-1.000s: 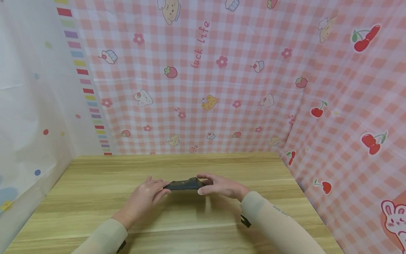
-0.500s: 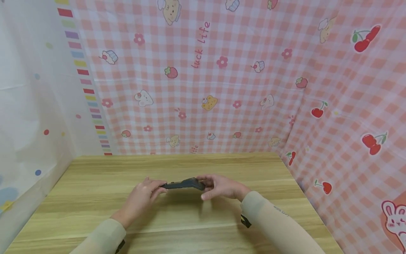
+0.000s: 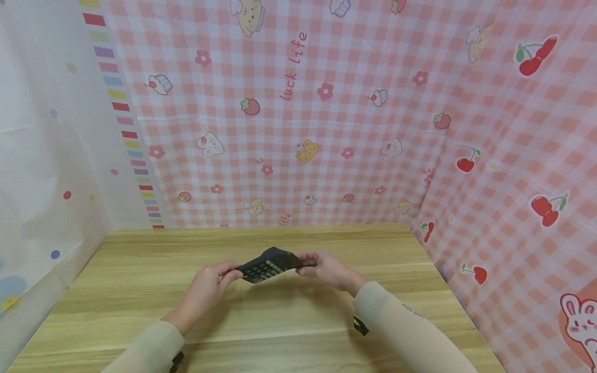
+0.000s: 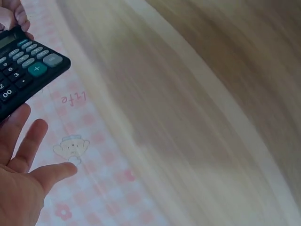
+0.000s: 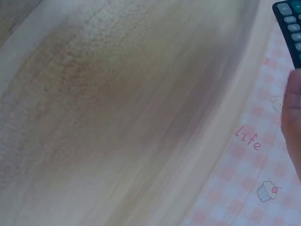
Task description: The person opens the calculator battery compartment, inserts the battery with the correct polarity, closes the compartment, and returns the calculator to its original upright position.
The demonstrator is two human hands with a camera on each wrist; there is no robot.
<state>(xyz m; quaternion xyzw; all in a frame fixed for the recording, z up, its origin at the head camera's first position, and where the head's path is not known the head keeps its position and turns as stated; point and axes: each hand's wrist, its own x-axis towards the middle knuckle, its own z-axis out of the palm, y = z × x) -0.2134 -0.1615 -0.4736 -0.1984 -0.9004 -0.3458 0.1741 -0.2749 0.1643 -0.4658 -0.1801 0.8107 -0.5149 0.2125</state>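
A black calculator (image 3: 267,267) with a raised back end is held above the table, tilted so its keys face the person. My left hand (image 3: 210,284) pinches its left end between thumb and fingers. At the opposite end, the thumb and fingers of my right hand (image 3: 330,271) grip the display side. The left wrist view shows the calculator (image 4: 33,70) with its grey keys and green plus key, over the spread outer fingers of the left hand (image 4: 21,188). Only a corner of the calculator (image 5: 291,28) and part of the right hand (image 5: 292,117) enter the right wrist view.
The wooden table (image 3: 280,331) spreads beneath both hands. Behind it hangs a pink checked cloth (image 3: 280,129) with cartoon prints, continuing along the right side. A white cloth (image 3: 42,155) with coloured dots borders the left.
The calculator has turned from nearly edge-on to showing its keys, its far edge rising. The right hand's fingers and thumb have closed onto its right end after loosening half a second ago.
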